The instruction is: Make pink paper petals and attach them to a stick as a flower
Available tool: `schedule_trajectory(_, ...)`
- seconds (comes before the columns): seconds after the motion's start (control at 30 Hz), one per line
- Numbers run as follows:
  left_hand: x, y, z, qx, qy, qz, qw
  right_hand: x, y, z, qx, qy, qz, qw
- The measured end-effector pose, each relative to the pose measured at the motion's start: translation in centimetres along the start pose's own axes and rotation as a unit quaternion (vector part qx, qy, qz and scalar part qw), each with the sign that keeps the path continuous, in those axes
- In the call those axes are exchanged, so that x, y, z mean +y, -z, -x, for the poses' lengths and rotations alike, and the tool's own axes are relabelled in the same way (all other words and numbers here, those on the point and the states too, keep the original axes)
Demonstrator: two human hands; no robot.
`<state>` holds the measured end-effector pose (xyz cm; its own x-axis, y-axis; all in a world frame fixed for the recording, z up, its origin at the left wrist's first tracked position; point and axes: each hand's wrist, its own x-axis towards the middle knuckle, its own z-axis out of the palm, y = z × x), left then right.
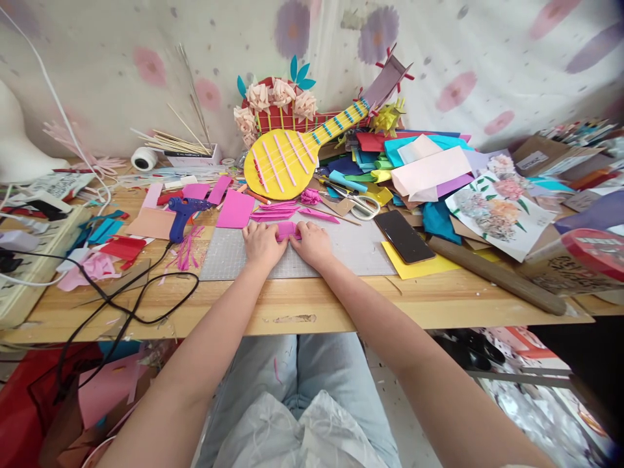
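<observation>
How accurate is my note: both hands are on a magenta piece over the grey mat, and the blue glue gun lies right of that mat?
Wrong side: the head view shows the blue glue gun left of the grey mat. The left hand and right hand are indeed on the magenta piece.

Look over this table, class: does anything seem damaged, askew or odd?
Yes: the table has a worn-looking patch near its front edge, spoiling otherwise cleaner wood; the black cord droops untidily over that edge.
</observation>
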<state>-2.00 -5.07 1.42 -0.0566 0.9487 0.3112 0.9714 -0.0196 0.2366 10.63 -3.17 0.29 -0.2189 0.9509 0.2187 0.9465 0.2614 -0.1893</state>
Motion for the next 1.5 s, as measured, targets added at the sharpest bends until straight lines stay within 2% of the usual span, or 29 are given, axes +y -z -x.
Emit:
schedule_trajectory(0.37,-1.3,-0.2,-0.2,-0.012,0.023,0.033,0.999,0.8,-0.8,-0.1,0.006,-0.015,-0.024,1.000)
schedule_trajectory(0.6,-1.5,-0.3,-0.6,-0.051,0.054,0.082,0.994,0.8,-0.8,-0.2,-0.002,-0.018,-0.023,1.000)
schedule_trajectory(0.73,-1.6,-0.1,-0.8,-0.039,0.102,0.081,0.991,0.7,-0.7,-0.2,-0.004,-0.019,-0.025,0.999)
schedule_trajectory(0.87,-2.1,0.1,-0.9,-0.057,0.151,0.084,0.983,0.7,-0.5,-0.2,-0.012,-0.023,-0.024,0.999)
schedule_trajectory(1.13,-2.3,0.3,-1.0,-0.075,0.168,0.064,0.981,0.6,-0.5,-0.2,-0.012,-0.028,-0.023,0.999)
schedule_trajectory(1.33,-2.8,0.1,-1.0,-0.047,0.130,0.093,0.986,0.7,-0.6,-0.1,-0.007,-0.026,-0.023,0.999)
schedule_trajectory(1.5,-3.0,0.1,-1.7,-0.036,0.173,0.170,0.969,0.8,-0.7,-0.1,0.003,-0.031,-0.049,0.998)
